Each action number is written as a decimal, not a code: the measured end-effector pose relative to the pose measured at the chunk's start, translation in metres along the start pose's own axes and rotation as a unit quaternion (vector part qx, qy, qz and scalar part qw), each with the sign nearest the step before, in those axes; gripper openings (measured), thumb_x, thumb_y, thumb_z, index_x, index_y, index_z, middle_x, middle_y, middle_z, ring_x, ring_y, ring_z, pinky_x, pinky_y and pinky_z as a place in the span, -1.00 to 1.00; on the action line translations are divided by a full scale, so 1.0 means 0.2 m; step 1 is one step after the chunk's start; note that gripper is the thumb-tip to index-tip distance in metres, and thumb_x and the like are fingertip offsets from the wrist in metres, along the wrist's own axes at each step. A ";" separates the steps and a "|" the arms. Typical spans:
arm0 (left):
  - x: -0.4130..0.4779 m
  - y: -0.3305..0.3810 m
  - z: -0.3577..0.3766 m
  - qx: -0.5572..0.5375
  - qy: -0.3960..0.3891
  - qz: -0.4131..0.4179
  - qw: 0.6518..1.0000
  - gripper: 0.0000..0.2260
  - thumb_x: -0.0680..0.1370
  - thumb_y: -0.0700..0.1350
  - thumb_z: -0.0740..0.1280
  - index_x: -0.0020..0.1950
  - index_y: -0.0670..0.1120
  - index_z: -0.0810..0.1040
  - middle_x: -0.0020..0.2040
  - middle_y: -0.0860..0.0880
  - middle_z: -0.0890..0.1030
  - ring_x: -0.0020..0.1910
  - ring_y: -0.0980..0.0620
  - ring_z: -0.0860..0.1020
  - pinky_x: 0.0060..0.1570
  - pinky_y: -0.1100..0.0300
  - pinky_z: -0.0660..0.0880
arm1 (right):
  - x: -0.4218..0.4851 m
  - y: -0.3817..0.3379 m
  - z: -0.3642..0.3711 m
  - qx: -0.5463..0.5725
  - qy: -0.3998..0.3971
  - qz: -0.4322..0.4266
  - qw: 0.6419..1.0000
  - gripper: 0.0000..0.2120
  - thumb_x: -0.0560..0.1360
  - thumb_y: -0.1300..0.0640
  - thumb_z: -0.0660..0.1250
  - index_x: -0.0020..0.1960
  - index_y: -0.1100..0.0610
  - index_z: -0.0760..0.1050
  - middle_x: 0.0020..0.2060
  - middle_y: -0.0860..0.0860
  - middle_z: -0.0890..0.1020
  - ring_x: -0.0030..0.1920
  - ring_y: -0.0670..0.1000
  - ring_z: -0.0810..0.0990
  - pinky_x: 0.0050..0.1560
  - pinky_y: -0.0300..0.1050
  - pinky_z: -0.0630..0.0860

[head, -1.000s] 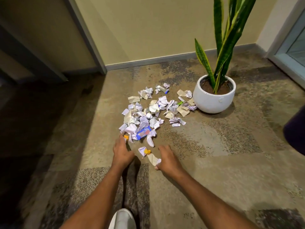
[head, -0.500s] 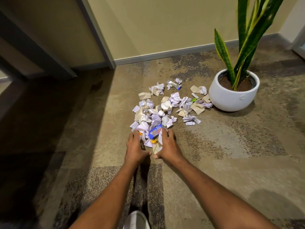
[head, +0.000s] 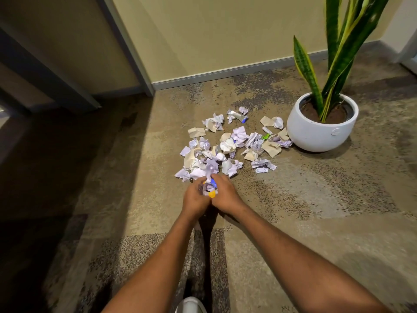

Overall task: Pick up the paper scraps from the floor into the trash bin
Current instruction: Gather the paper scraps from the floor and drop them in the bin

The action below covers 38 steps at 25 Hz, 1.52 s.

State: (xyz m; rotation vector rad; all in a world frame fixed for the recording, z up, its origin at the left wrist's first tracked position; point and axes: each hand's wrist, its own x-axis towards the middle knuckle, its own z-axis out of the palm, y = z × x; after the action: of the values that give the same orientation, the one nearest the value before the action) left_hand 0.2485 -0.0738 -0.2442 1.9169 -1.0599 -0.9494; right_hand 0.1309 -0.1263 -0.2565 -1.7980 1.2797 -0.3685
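Observation:
Several crumpled white, lilac and tan paper scraps (head: 228, 145) lie scattered on the carpet in front of me. My left hand (head: 194, 198) and my right hand (head: 225, 194) are pressed together at the near edge of the pile. Between them they clasp a bunch of scraps (head: 210, 187) with white, blue and orange-yellow bits showing. Both hands are cupped shut around that bunch. No trash bin is in view.
A white pot (head: 322, 129) with a tall green-leaved plant (head: 338, 48) stands right of the scraps, some scraps touching its base. A beige wall with a grey skirting (head: 225, 73) runs behind. A dark frame (head: 126, 46) and shadowed floor lie to the left. A white shoe tip (head: 190, 306) shows at the bottom.
My hands, apart on the floor a second ago, have swept inward and closed together around the nearest scraps, gathering them into one bunch. The view has shifted so the pot sits further right.

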 end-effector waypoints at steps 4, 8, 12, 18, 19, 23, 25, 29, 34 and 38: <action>0.01 0.06 0.07 -0.076 0.001 -0.082 0.994 -0.42 0.32 -0.18 0.49 0.35 0.08 0.63 0.12 0.01 0.76 0.10 -0.01 0.74 0.16 -0.12 0.69 | -0.02 0.00 -0.08 0.095 -0.002 0.055 0.994 -0.47 0.46 0.29 0.35 0.33 -0.13 0.51 0.20 -0.03 0.63 0.13 0.04 0.66 0.09 0.06 0.68; -0.01 0.19 0.17 -0.104 -0.020 -0.084 0.991 -0.42 0.31 -0.29 0.46 0.31 0.05 0.64 0.14 -0.05 0.76 0.12 -0.05 0.73 0.14 -0.10 0.69 | -0.07 0.05 -0.23 0.145 0.022 0.090 0.985 -0.39 0.49 0.34 0.45 0.46 -0.08 0.50 0.23 -0.04 0.65 0.14 0.01 0.64 -0.04 -0.16 0.60; -0.02 0.38 0.32 -0.112 -0.051 -0.049 0.991 -0.39 0.40 -0.42 0.46 0.39 0.00 0.61 0.21 -0.03 0.72 0.15 0.03 0.70 -0.01 0.14 0.69 | -0.13 0.11 -0.47 0.178 0.071 0.108 0.975 -0.38 0.53 0.32 0.48 0.50 -0.09 0.48 0.25 -0.06 0.63 0.15 -0.01 0.62 -0.05 -0.19 0.61; -0.08 0.80 0.59 -0.113 -0.103 0.023 0.988 -0.38 0.37 -0.33 0.53 0.38 0.10 0.61 0.27 0.02 0.69 0.23 0.04 0.66 0.24 -0.04 0.65 | -0.26 0.19 -0.91 0.197 0.164 0.087 0.963 -0.38 0.47 0.33 0.54 0.47 -0.02 0.54 0.28 -0.04 0.66 0.21 -0.01 0.65 -0.03 -0.28 0.54; -0.10 0.87 0.65 -0.117 -0.110 0.037 0.986 -0.39 0.35 -0.30 0.52 0.35 0.12 0.62 0.26 0.01 0.70 0.22 0.03 0.67 0.24 -0.08 0.65 | -0.30 0.20 -1.00 0.196 0.180 0.078 0.961 -0.39 0.47 0.34 0.55 0.47 0.03 0.54 0.25 -0.04 0.65 0.21 -0.01 0.64 -0.02 -0.31 0.53; -0.18 1.16 0.89 -0.146 -0.151 0.094 0.973 -0.46 0.39 -0.33 0.47 0.31 0.07 0.65 0.21 -0.02 0.73 0.19 -0.02 0.70 0.17 -0.10 0.69 | -0.47 0.26 -1.37 0.202 0.255 0.037 0.945 -0.50 0.50 0.37 0.53 0.39 0.12 0.57 0.08 -0.04 0.68 0.01 -0.12 0.66 -0.16 -0.50 0.52; -0.24 1.33 1.01 -0.172 -0.180 0.109 0.962 -0.51 0.48 -0.35 0.46 0.36 0.01 0.64 0.18 -0.05 0.74 0.15 -0.04 0.71 -0.02 0.00 0.73 | -0.55 0.28 -1.54 0.205 0.294 0.027 0.933 -0.51 0.52 0.38 0.51 0.40 0.13 0.56 0.08 -0.02 0.67 0.00 -0.19 0.63 -0.19 -0.50 0.52; -0.33 1.66 1.24 -0.204 -0.227 0.134 0.943 -0.60 0.55 -0.29 0.48 0.37 -0.05 0.63 0.17 -0.08 0.74 0.09 -0.03 0.71 -0.17 0.17 0.66 | -0.70 0.33 -1.86 0.192 0.380 0.010 0.905 -0.56 0.52 0.29 0.52 0.36 0.03 0.60 0.10 -0.05 0.72 0.09 -0.02 0.71 0.03 -0.12 0.70; -0.48 2.04 1.46 -0.255 -0.301 0.127 0.910 -0.64 0.51 -0.39 0.44 0.27 -0.13 0.66 0.11 -0.17 0.75 -0.05 -0.02 0.69 -0.26 0.19 0.61 | -0.87 0.37 -2.22 0.222 0.473 0.028 0.852 -0.58 0.39 0.14 0.58 0.21 -0.13 0.63 0.03 -0.12 0.75 0.06 -0.02 0.75 0.12 0.20 0.73; -0.61 2.28 1.62 -0.235 -0.386 0.099 0.887 -0.59 0.42 -0.48 0.29 0.21 -0.27 0.67 -0.09 -0.16 0.68 -0.32 0.05 0.56 -0.40 0.30 0.46 | -0.99 0.44 -2.41 0.280 0.548 0.046 0.787 -0.57 0.37 0.08 0.56 0.24 -0.05 0.66 0.00 -0.04 0.78 0.00 0.01 0.77 0.07 0.08 0.74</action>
State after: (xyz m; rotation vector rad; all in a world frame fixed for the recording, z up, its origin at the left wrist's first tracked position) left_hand -0.2316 -0.2220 0.0285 1.0003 -1.2659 -1.7275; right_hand -0.3277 -0.1930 -0.0013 -0.9189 1.7132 -1.7145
